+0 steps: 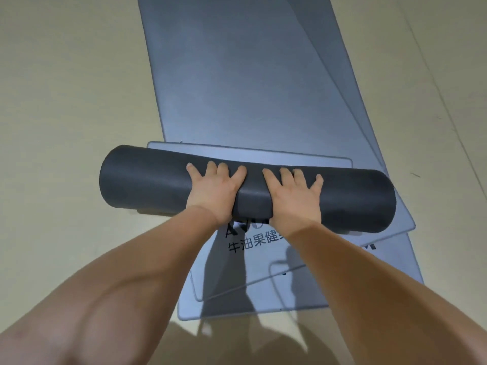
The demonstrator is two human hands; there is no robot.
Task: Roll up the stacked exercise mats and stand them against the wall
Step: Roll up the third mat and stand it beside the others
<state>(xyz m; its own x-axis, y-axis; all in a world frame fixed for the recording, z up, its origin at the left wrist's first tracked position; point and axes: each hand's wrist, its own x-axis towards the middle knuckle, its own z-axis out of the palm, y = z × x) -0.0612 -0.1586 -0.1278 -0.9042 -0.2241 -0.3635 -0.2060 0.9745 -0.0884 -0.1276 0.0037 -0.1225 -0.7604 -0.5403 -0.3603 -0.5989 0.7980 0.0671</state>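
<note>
A dark grey rolled mat lies crosswise on the floor in the middle of the head view. Its last flat strip, blue-grey, shows just beyond the roll. My left hand and my right hand press palm-down on top of the roll, side by side, fingers spread over its far side. Under the roll lie flat blue-grey mats, stacked slightly askew and stretching away from me. Black printed lettering shows on a mat just in front of the roll.
The pale beige floor surrounds the mats on both sides. Thin floor seams run along the right. The near corners of the stacked mats fan out between my forearms. No wall is in view.
</note>
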